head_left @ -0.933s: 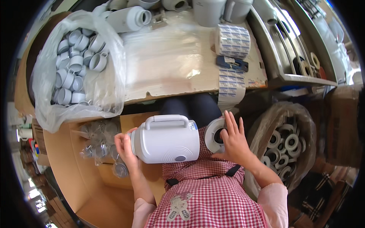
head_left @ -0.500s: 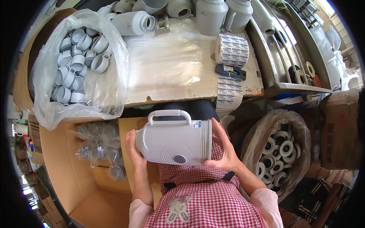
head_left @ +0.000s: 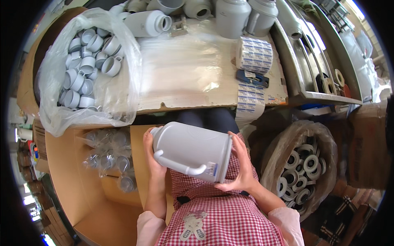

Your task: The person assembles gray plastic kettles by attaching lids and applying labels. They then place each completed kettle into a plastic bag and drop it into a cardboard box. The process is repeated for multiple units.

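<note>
Between my two hands lies a grey plastic jug body, on its side above my lap. Its handle faces down toward me, and a small label is stuck near the wide threaded end. My left hand is closed around the narrow neck end. At the wide end, my right hand grips the threaded rim, with the thumb below and fingers above. The inside of the jug body cannot be seen.
A plastic-lined box of grey cups stands far left. On the table are a label roll, a blue tool and several grey jugs. An open carton holds wrapped jugs; a lined bin of rings sits right.
The jug body has been turned about its long axis, so its handle has swung from the top to the side nearest me. It now tilts down to the right. Both hands keep hold.
</note>
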A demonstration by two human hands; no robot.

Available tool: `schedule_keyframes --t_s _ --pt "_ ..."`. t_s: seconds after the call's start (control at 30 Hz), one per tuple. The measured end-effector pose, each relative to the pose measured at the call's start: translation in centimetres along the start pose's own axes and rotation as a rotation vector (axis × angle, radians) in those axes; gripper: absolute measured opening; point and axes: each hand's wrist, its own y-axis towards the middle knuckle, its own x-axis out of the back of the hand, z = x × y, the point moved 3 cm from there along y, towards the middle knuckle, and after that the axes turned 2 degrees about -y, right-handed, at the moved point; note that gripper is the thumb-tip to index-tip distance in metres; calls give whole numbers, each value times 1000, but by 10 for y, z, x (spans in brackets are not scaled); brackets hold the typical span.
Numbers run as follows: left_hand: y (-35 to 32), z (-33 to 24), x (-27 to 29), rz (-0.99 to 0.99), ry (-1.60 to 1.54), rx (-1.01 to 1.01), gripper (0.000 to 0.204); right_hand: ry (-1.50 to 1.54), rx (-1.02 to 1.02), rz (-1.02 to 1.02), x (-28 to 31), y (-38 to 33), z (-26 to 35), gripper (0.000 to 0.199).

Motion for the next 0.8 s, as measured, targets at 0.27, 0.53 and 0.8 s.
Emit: schedule_keyframes --t_s 0.27,0.53,0.8 --pt "12 31 13 -37 -136 266 39 -259 239 35 21 27 42 129" --pt "0 43 12 180 -161 410 43 -408 459 179 27 34 75 102" --pt "3 -19 -2 3 -35 -238 31 177 -658 408 30 20 1 74"
